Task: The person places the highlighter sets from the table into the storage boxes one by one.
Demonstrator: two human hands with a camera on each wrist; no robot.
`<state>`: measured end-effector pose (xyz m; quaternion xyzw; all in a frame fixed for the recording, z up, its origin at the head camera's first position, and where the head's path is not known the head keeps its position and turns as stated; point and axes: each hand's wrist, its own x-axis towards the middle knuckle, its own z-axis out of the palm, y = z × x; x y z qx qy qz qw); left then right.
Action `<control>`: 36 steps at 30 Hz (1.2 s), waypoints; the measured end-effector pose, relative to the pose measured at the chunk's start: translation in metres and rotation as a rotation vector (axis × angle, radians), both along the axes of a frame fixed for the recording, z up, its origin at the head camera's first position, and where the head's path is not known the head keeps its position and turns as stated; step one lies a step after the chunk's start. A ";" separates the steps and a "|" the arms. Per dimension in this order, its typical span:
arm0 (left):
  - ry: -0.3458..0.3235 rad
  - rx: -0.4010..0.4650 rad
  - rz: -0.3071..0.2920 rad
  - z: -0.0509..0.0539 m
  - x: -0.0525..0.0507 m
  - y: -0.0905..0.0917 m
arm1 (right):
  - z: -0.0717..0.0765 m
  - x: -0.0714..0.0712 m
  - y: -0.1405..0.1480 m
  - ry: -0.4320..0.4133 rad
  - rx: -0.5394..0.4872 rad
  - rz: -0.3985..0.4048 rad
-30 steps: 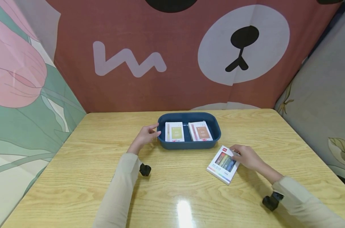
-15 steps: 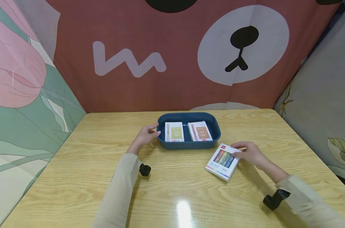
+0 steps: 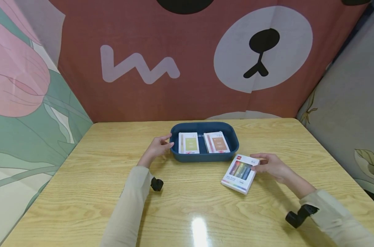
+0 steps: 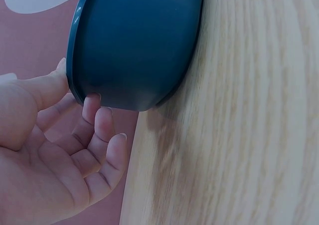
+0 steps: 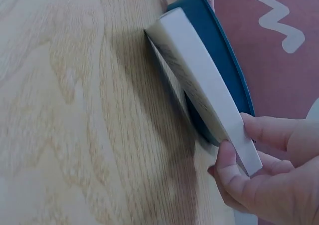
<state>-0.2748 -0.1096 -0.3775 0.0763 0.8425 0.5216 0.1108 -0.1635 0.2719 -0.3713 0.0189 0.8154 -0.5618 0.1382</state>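
Observation:
My left hand [image 3: 157,146] holds the left end of a dark blue plastic bin [image 3: 202,157]; in the left wrist view its thumb lies at the rim and its curled fingertips touch the end wall. In my right hand [image 3: 271,167] is a white box of crayons [image 3: 233,183], pinched by its upper right edge between thumb and fingers. Coloured sticks show through the box's window. The box tilts above the table just in front of the bin's right corner. Inside the bin lie two white boxes side by side, one with a yellow-green panel [image 3: 191,144], one with an orange-brown panel [image 3: 219,144].
The wooden table [image 3: 113,206] ends at the back against a red-brown cloth [image 3: 143,99] with a cartoon face. Printed cloths hang at both sides. A black wrist camera [image 3: 157,184] sits at the left cuff, another [image 3: 298,216] at the right.
My right hand has raised the crayon box slightly and brought it a little left and back, closer to the bin. The left hand and the bin stay where they were.

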 end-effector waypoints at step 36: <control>-0.024 0.010 -0.014 0.001 0.001 0.000 | -0.017 -0.014 0.063 0.119 -0.081 -0.314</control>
